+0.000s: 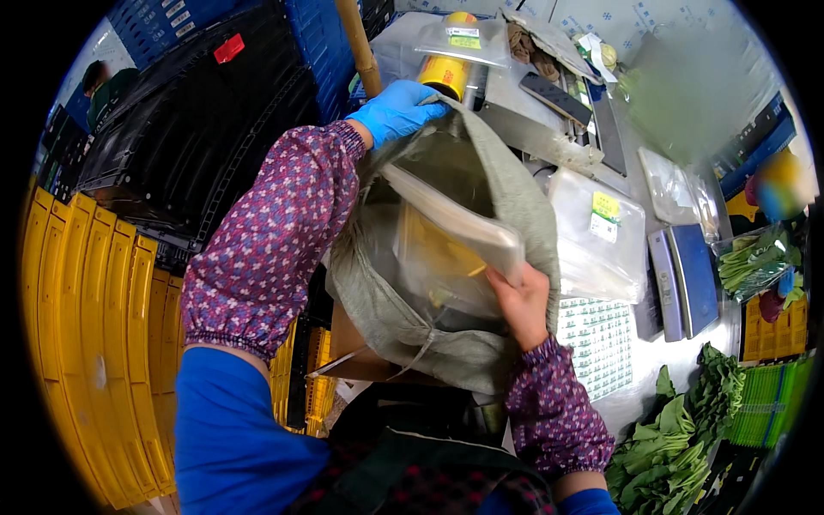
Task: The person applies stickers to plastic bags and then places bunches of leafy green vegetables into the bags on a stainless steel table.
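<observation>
A grey-green cloth sack [476,356] hangs wide at its mouth in front of me. My left hand [397,112], in a blue glove, is closed on the sack's far upper rim. Bare, my right hand [521,302] grips the near right end of a thick stack of clear plastic bags [459,215], which lies slanted within the sack's mouth. More clear plastic with some yellow on it [433,249] shows beneath the stack. The sack's bottom is hidden.
Yellow crates [86,343] and black crates [197,129] stand to the left. On the metal table at right lie a plastic bag pile [596,232], a label sheet [594,339], a blue scale-like box [691,279] and leafy greens [665,442]. A phone [556,96] and yellow roll [445,73] are farther back.
</observation>
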Demonstrator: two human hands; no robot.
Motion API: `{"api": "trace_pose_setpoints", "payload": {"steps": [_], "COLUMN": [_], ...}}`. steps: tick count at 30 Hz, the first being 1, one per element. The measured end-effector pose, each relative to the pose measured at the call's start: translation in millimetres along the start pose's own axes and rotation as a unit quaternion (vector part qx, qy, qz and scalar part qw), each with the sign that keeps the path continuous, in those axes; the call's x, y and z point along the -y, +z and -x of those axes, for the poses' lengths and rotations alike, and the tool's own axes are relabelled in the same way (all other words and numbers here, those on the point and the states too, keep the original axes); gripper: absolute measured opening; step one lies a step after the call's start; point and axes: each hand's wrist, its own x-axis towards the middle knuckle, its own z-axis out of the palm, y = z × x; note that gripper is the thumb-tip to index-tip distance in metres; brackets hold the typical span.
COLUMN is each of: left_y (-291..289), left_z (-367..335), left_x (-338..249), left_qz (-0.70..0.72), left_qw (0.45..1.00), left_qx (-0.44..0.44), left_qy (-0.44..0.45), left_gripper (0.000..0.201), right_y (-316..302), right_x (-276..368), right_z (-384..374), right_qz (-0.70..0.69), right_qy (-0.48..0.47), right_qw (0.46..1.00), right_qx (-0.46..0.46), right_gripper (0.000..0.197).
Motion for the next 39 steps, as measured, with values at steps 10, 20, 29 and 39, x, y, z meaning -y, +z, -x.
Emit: {"api": "trace_pose_setpoints", "payload": {"steps": [10,20,29,39], "left_y": [-6,143,262,319], "left_z": [17,35,81,105], "left_x": [37,-172,-229,-251], "left_qz": [-0.183,0.397,0.100,0.459], "left_qw": [0.945,0.861,0.930,0.772], "left_qx": [0.265,0.319,0.243,0.437], "left_qy": [-0.060,-0.022,0.258,-0.042], "left_gripper": [0.061,0.067,0.033,0.027], "right_y": [-105,-156,-163,-191], "right_x": [21,30,42,68], "right_z": [44,130,209,299], "right_qz": [-0.397,-0.400,-0.192,-0.364], "right_qy": [-0.010,0.033,0.060,0.146], "right_qw": [0.911,0.861,0.831,0.796], "right_qx": [-0.107,-0.312,-0.518,-0.461], "right_gripper": [0.016,0.027,0.034,0.044]}}
